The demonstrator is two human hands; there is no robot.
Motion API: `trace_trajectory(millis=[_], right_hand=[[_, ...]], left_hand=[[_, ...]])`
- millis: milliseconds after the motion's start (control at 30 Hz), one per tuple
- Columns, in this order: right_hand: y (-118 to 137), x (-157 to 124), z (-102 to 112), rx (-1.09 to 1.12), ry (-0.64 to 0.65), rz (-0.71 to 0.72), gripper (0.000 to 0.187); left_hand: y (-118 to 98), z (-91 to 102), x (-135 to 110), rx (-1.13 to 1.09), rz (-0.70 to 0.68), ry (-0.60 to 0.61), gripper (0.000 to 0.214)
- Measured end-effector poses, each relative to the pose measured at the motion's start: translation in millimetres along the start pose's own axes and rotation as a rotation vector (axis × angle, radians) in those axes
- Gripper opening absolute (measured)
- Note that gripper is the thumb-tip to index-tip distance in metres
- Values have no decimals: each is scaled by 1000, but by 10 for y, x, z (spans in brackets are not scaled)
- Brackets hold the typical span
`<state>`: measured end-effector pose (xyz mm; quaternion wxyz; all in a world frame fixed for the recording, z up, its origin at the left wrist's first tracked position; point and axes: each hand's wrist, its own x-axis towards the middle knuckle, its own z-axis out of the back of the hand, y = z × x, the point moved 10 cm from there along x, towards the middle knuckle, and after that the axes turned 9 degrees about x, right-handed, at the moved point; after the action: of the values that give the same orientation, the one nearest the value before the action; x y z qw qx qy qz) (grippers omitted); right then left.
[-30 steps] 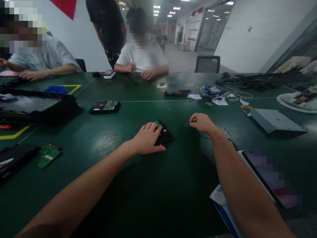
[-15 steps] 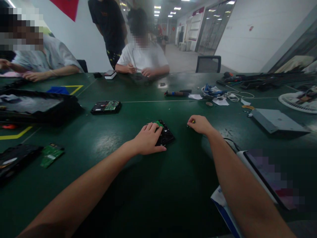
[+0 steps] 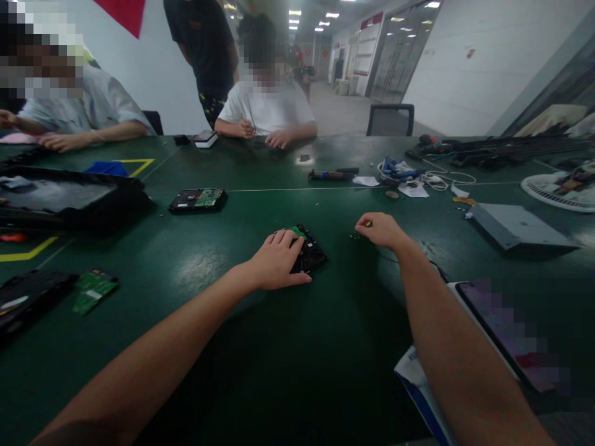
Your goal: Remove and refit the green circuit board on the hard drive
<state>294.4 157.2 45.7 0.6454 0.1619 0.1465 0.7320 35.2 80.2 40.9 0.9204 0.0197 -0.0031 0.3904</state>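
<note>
My left hand (image 3: 277,259) lies over the left part of a black hard drive (image 3: 315,253), fingers stretched across it and thumb out along the near edge. Part of a green circuit board (image 3: 297,231) shows past the fingertips; the rest is under the hand. To the right, my right hand (image 3: 379,229) is closed in a pinch just above the table. A small dark and yellow thing (image 3: 369,224) shows between its fingers, mostly hidden. Several tiny screw-like bits (image 3: 355,236) lie on the table by the fingertips.
Another hard drive (image 3: 198,200) lies ahead to the left. A loose green board (image 3: 95,290) is beside a black unit (image 3: 32,294). A large black tray-like housing (image 3: 69,198) stands at left. A grey metal panel (image 3: 520,226) and a tablet-like device (image 3: 504,334) lie right. Co-workers sit across.
My right hand has shifted slightly right and up, away from the tiny bits, which now show more plainly on the table. The left hand stays on the hard drive.
</note>
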Motion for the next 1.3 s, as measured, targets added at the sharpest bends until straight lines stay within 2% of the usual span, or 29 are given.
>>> trace_trajectory(millis=[267,367,600,767,1000,1167,1300], right_hand=[[69,-48,-107,56,172,75,11],[89,-44,-102,45,152,76,11],[-65,-1,44,-6,-31,-46,14],[-39,-5,11,8,-4,-31,11],[-139,7,55,0,-13,-69,18],[-140,23,-24,4,23,-71,17],[-114,14,-50,15,53,-73,16]], left_hand=[[-1,2,1,3,3,1,99],[-4,3,1,4,1,2,99],[5,-11,1,-1,-8,2,101],[4,-11,5,-10,-1,-3,101],[4,46,-19,-4,-60,45,91],[104,56,-128,-43,-175,138,89],[218,62,-185,3,-134,162,91]])
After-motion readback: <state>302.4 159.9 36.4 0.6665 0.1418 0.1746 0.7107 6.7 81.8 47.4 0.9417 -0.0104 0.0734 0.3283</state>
